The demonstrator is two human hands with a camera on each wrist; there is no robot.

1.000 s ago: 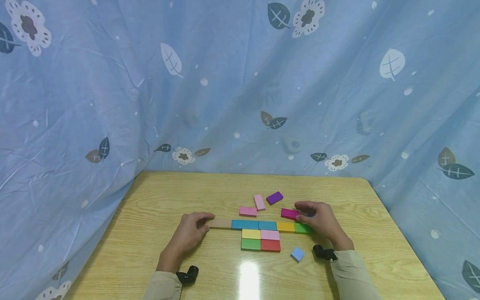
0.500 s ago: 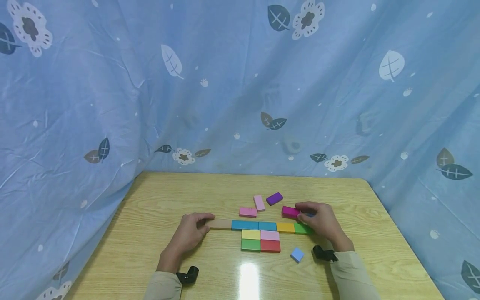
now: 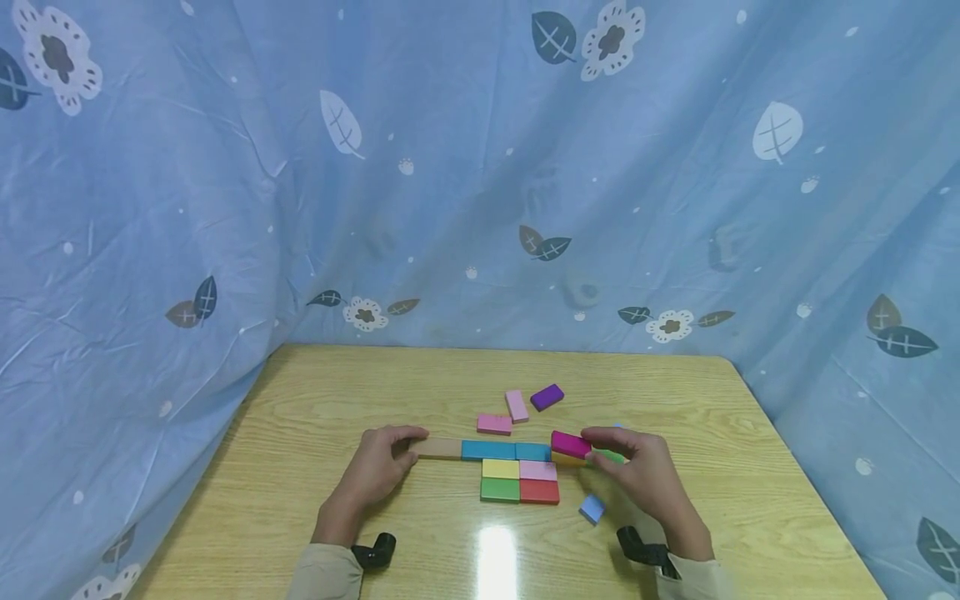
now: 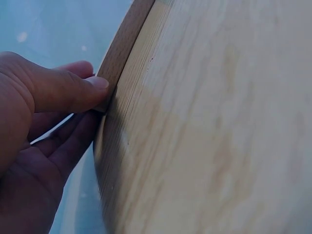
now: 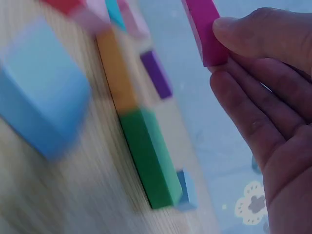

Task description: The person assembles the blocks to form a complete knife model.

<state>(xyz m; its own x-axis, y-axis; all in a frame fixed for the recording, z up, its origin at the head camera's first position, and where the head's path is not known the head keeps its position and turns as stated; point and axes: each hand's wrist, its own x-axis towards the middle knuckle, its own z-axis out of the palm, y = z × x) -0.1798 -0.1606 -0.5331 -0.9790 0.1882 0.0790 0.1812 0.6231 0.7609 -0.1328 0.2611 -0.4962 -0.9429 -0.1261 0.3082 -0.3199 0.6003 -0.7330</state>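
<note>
My left hand [image 3: 377, 468] pinches the left end of a bare wooden block [image 3: 438, 448]; the left wrist view shows the thumb on its side. That block begins a row lying on the table, followed by two blue blocks [image 3: 488, 450], an orange block [image 5: 115, 68] and a green block [image 5: 148, 156]. Above the row's right part, my right hand [image 3: 645, 473] holds a magenta block [image 3: 572, 444] by its right end between thumb and fingers. In the head view it partly hides the orange block. Below the row, yellow [image 3: 500, 469], pink [image 3: 537, 471], green [image 3: 499, 490] and red [image 3: 538, 492] blocks touch.
Behind the row lie a pink block [image 3: 494, 425], a light pink block [image 3: 517, 406] and a purple block [image 3: 547, 397]. A light blue block [image 3: 592, 509] sits in front, near the right wrist. Another blue block [image 5: 186, 190] stands behind the green one. A patterned curtain surrounds the table [image 3: 337, 392].
My right hand has lifted the magenta block from behind the row and brought it towards me and slightly left, over the orange block. My left hand has stayed in place.
</note>
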